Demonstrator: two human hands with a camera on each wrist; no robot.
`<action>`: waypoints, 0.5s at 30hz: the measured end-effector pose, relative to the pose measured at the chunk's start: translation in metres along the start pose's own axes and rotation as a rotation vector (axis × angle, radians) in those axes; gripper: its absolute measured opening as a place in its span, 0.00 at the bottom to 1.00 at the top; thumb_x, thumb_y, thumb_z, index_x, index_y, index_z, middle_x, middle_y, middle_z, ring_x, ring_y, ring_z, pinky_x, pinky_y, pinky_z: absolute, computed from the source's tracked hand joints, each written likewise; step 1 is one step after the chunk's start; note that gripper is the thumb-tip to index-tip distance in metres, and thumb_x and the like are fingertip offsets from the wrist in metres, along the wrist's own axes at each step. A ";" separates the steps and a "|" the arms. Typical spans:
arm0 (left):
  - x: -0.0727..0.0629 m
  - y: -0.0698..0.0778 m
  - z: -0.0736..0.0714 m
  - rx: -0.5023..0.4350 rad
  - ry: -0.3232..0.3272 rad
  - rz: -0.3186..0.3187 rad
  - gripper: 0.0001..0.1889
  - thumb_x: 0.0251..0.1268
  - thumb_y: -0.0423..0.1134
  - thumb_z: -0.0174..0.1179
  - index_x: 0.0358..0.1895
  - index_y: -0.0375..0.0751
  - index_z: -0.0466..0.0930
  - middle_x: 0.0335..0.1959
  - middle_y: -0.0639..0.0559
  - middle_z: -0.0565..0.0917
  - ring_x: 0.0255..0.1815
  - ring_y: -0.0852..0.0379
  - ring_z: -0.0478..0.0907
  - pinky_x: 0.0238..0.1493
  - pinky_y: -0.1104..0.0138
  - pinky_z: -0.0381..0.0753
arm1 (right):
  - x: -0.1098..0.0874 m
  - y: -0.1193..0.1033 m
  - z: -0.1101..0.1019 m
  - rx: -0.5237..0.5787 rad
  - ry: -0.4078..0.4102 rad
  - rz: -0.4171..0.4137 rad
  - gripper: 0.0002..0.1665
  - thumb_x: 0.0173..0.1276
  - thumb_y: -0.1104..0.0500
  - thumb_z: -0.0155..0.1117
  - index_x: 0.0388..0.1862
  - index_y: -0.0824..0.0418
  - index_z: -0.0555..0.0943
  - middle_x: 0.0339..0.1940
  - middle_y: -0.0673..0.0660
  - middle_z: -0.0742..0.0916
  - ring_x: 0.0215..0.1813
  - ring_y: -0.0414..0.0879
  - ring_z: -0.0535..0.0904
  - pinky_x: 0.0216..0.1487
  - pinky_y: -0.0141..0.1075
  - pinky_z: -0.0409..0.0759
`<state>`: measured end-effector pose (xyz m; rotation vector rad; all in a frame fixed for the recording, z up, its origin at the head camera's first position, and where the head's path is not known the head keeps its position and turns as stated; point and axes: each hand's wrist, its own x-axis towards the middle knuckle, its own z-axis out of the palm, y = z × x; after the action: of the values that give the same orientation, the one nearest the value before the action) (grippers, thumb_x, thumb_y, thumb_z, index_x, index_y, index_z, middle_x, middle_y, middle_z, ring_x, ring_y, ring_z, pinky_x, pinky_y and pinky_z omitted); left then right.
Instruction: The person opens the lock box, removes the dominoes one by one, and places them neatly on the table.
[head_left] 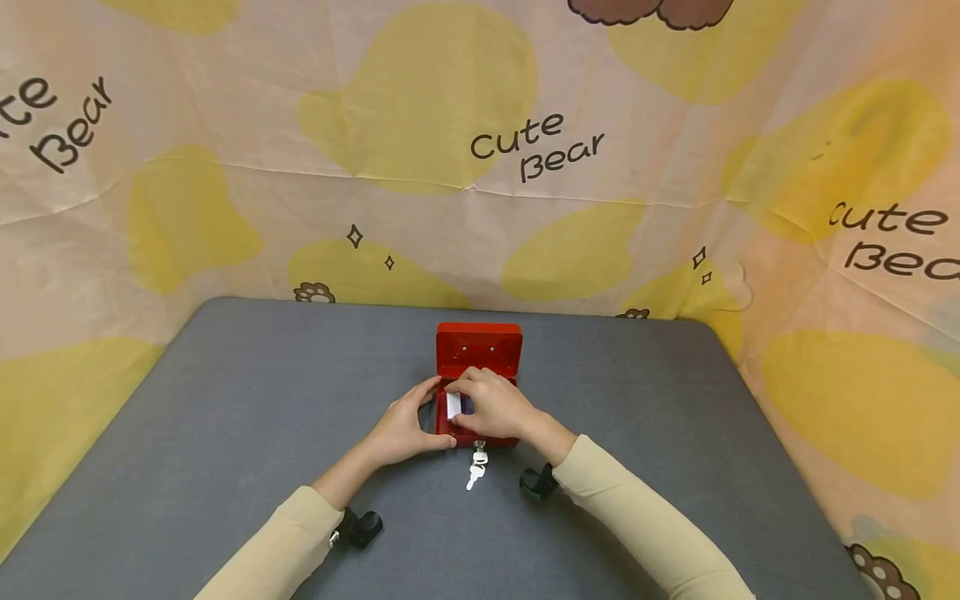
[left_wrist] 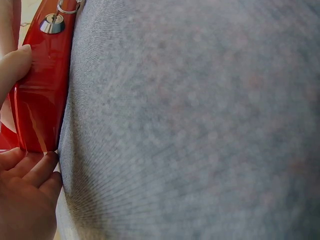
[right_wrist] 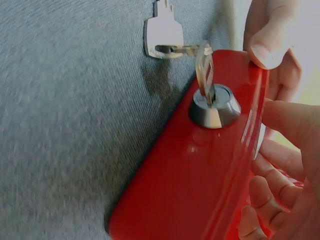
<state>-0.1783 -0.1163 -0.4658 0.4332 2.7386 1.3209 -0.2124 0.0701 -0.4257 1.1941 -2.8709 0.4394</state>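
Note:
A small red cash box [head_left: 478, 335] stands on the table with its lid raised at the back. My left hand [head_left: 401, 429] grips its left side, thumb over the front corner and fingers along the side wall. Over the open box, the fingers of my right hand [head_left: 498, 408] pinch a flat white piece [head_left: 453, 406], like a card or folded paper, with a dark blue patch beside it. The right hand hides much of the inside. A silver lock [right_wrist: 215, 112] sits in the front wall with a key in it, and a second key [right_wrist: 165, 35] hangs from that on a ring.
The grey table [head_left: 262, 400] spreads out around the box. Behind and at both sides hangs a pink and yellow cloth [head_left: 420, 100] printed with lettering. Black wrist mounts [head_left: 360, 529] show under both sleeves.

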 end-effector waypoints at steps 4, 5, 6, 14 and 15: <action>0.000 0.000 0.000 0.000 0.004 -0.004 0.50 0.38 0.49 0.74 0.68 0.40 0.58 0.65 0.41 0.67 0.61 0.46 0.70 0.59 0.51 0.70 | -0.003 0.003 -0.005 0.016 0.000 0.003 0.25 0.56 0.51 0.67 0.53 0.56 0.79 0.46 0.52 0.81 0.45 0.43 0.75 0.46 0.36 0.77; 0.000 0.000 0.000 0.000 0.004 -0.006 0.50 0.38 0.49 0.74 0.68 0.40 0.58 0.65 0.41 0.67 0.61 0.46 0.70 0.59 0.51 0.70 | -0.004 0.005 -0.007 0.020 0.002 0.001 0.25 0.56 0.51 0.67 0.53 0.56 0.79 0.46 0.52 0.81 0.45 0.43 0.75 0.46 0.36 0.77; 0.000 0.000 0.000 0.004 0.004 -0.007 0.50 0.38 0.49 0.74 0.68 0.40 0.58 0.65 0.41 0.67 0.61 0.46 0.70 0.58 0.50 0.70 | -0.006 0.006 -0.008 0.020 0.006 0.000 0.25 0.56 0.51 0.67 0.53 0.56 0.79 0.46 0.52 0.81 0.45 0.43 0.75 0.46 0.36 0.77; 0.001 0.001 0.001 0.001 -0.001 -0.021 0.50 0.38 0.49 0.74 0.68 0.41 0.58 0.64 0.41 0.68 0.61 0.45 0.70 0.58 0.50 0.71 | -0.017 0.016 -0.018 0.042 0.041 -0.007 0.25 0.56 0.52 0.68 0.53 0.58 0.79 0.45 0.53 0.81 0.44 0.43 0.74 0.43 0.35 0.76; 0.001 0.001 0.001 0.000 -0.002 -0.023 0.50 0.38 0.49 0.74 0.68 0.41 0.58 0.64 0.41 0.67 0.61 0.45 0.70 0.57 0.50 0.71 | -0.018 0.018 -0.019 0.042 0.043 -0.003 0.25 0.56 0.52 0.68 0.53 0.58 0.79 0.45 0.53 0.81 0.44 0.43 0.74 0.43 0.35 0.76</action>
<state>-0.1788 -0.1152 -0.4657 0.4010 2.7334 1.3144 -0.2139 0.0993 -0.4135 1.1789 -2.8373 0.5220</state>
